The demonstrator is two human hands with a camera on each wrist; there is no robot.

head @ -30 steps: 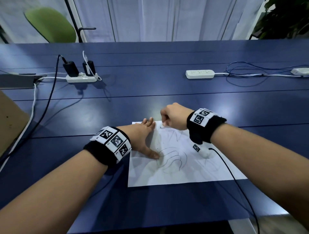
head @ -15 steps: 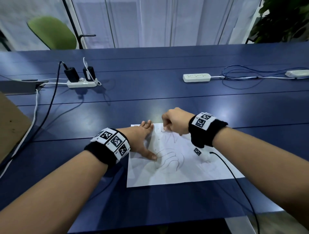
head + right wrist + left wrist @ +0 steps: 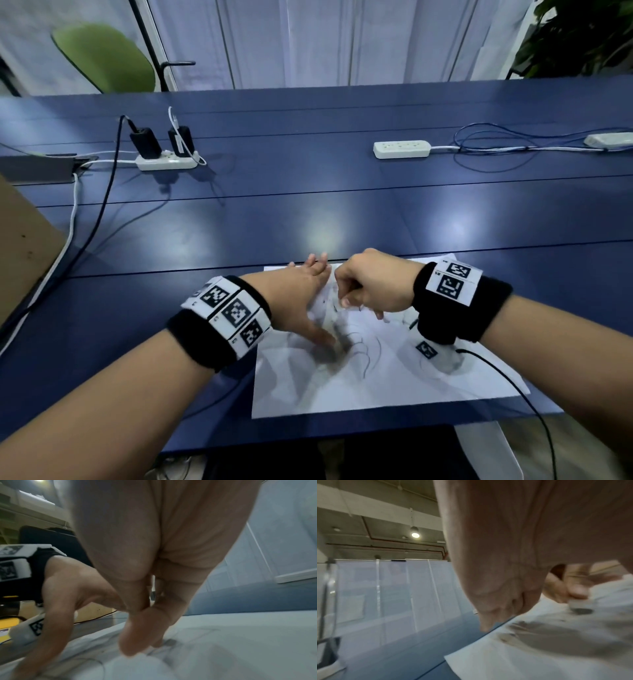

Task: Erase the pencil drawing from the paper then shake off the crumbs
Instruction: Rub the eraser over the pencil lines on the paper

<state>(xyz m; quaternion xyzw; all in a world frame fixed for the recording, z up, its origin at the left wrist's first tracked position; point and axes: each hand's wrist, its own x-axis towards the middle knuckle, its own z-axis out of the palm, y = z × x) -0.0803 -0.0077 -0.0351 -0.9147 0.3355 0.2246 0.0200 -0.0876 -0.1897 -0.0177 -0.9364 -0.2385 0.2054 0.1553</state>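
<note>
Paper [image 3: 376,383] sits bottom center on the blue table [image 3: 342,222]. Left hand [image 3: 294,301] presses flat, fingers spread. Right hand [image 3: 373,284] pinches a small eraser [image 3: 578,605] (blurry) against the sheet, center frame.

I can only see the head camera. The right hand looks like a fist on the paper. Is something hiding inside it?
Observer: Yes. In the left wrist view, the right hand pinches a small white eraser down onto the paper.
Operator: Is the eraser clean?
Observer: No. The end that meets the paper is dark grey.
Operator: What's up above the table?
Observer: A round ceiling lamp, switched on.
</note>
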